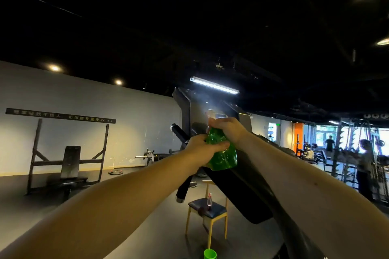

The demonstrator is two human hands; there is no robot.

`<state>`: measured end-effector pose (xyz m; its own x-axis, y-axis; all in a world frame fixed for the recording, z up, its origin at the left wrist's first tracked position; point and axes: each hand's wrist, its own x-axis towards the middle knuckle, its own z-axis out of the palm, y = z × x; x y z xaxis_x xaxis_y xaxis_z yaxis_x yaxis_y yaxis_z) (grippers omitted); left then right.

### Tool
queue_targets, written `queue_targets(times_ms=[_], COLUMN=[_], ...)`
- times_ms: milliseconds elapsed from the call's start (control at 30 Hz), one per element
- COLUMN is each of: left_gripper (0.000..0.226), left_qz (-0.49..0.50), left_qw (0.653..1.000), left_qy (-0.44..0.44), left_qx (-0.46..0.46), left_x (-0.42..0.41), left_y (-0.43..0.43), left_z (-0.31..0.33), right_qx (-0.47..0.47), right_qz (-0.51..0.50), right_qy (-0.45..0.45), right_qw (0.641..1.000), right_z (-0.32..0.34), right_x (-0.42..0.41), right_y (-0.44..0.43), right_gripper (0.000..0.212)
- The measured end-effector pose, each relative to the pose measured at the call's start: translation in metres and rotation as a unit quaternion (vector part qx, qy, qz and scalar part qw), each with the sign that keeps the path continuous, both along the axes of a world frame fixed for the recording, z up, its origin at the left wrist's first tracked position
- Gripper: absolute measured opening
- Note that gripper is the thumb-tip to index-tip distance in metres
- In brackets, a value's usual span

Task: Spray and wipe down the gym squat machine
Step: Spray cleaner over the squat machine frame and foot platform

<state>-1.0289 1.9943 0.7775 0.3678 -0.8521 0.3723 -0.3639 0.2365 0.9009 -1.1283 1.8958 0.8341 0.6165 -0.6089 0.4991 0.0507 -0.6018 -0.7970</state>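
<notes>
Far left of the dark grey metal squat machine with the long black slanted pad [237, 191]: a black padded incline bench [70, 164] inside a dark steel rack, under a long black wall banner with pale lettering [61, 115]. Closer to the machine, flat on the grey floor: a round dark weight plate [115, 172].

Just left of the machine's upper frame, jutting out from it: a black cylindrical handle with a silver end [177, 130].

Reaches in from the lower left with the bare left hand [200, 150]. Wraps its fingers and thumb round the belly of the translucent green plastic spray bottle [222, 155]. Holds that bottle up in front of the machine's upper frame, just above the top end of the black pad. Clamps the bottle's neck from above with the bare right hand [230, 130], fingers curled tight round it. Cannot tell whether any finger presses the trigger.

Below the machine's pad, on the floor: a light wooden chair with a dark blue seat [219, 210], bearing a small clear upright spray bottle with a red top [209, 200] and a dark lump too dim to name. Lower still, beside the machine's curved black frame: a bright green round cap [210, 254].

Far right of the machine, among racks near bright windows: a distant standing person [329, 143] and a nearer blurred person [365, 166].
</notes>
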Motion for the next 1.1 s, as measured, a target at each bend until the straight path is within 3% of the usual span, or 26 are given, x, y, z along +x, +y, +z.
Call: queue_targets(times_ms=[100,200,300,467,633,767,933,1100], left_gripper=[0.047,0.03,0.037,0.036,0.025,0.028,0.028,0.048], left_qz=[0.025,0.015,0.025,0.046,0.028,0.002,-0.015,-0.004], left_qw=[1.0,1.0,0.999,0.996,0.986,0.985,0.987,0.991], left_qy=[-0.007,-0.02,-0.023,-0.074,-0.159,-0.171,-0.16,-0.136], left_qx=[0.004,-0.003,-0.002,-0.016,-0.028,-0.02,0.007,0.004], left_x=[-0.003,-0.006,-0.016,-0.055,-0.121,-0.16,-0.181,-0.196], left_y=[-0.001,0.003,0.004,0.014,0.039,0.059,0.084,0.09], left_z=[0.015,0.025,0.029,0.019,-0.004,-0.035,-0.075,-0.105], right_qx=[0.019,0.023,0.021,0.029,0.019,0.016,0.056,0.003], right_qz=[0.01,0.015,0.011,0.057,0.075,0.059,0.07,0.022], right_qy=[-0.007,-0.01,-0.028,0.003,0.003,0.034,0.034,0.049], right_qw=[1.0,1.0,0.999,0.998,0.997,0.998,0.995,0.999], right_z=[0.007,0.016,0.022,0.015,-0.01,-0.043,-0.086,-0.111], right_x=[0.006,0.0,-0.011,-0.057,-0.123,-0.162,-0.195,-0.212], right_y=[-0.014,-0.01,-0.008,-0.007,0.006,0.024,0.054,0.07], right_gripper=[0.08,0.059,0.034,0.059,0.03,0.037,0.032,0.028])
